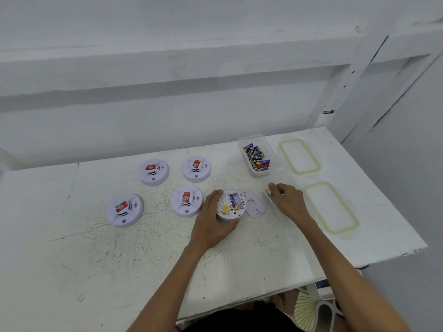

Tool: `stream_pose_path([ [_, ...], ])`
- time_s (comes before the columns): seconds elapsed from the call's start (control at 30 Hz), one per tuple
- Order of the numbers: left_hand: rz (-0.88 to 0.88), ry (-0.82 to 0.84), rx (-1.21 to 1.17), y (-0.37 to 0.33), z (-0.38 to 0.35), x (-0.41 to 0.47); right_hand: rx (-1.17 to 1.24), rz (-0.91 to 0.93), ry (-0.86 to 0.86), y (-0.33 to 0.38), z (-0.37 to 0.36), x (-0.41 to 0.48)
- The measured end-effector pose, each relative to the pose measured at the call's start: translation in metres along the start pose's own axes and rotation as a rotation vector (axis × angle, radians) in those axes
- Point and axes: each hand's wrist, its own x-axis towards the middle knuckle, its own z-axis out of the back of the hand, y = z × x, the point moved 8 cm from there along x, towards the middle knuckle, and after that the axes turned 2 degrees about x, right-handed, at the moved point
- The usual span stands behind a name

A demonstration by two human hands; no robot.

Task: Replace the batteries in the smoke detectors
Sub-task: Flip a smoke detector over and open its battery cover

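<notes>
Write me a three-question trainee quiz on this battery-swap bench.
1. How many smoke detectors lie closed, face up, on the table?
2. True or false: the left hand grips the opened detector.
3. Where is the pile of batteries? A) in the clear tub B) loose on the table C) in the left hand
Key: 1) four; 2) true; 3) A
</notes>
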Motion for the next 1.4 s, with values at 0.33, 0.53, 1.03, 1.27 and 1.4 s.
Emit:
stream_pose_path([
  [0.33, -0.022, -0.018, 0.012, -0.001, 0.001, 0.001, -0.06, 0.173, 0.04, 0.019, -0.008, -0.008],
  [0.53, -0.021, -0.019, 0.008, -0.002, 0.002, 0.001, -0.05, 0.173, 0.009, 0.025, -0.008, -0.008],
  [1.03, 0.002, -0.002, -0.01, 0.0, 0.001, 0.001, -0.038, 0.148, -0.008, 0.023, -0.007, -0.011],
  [1.27, 0.006, -0.003, 0.004, 0.0, 0.001, -0.001, -0.149, 0.131, -0.052, 0.032, -0.01, -0.019],
  [1.4, 0.047, 0.016, -0.037, 0.005, -0.001, -0.001, -0.197, 0.473, -0.056, 0.075, -0.023, -0.04],
])
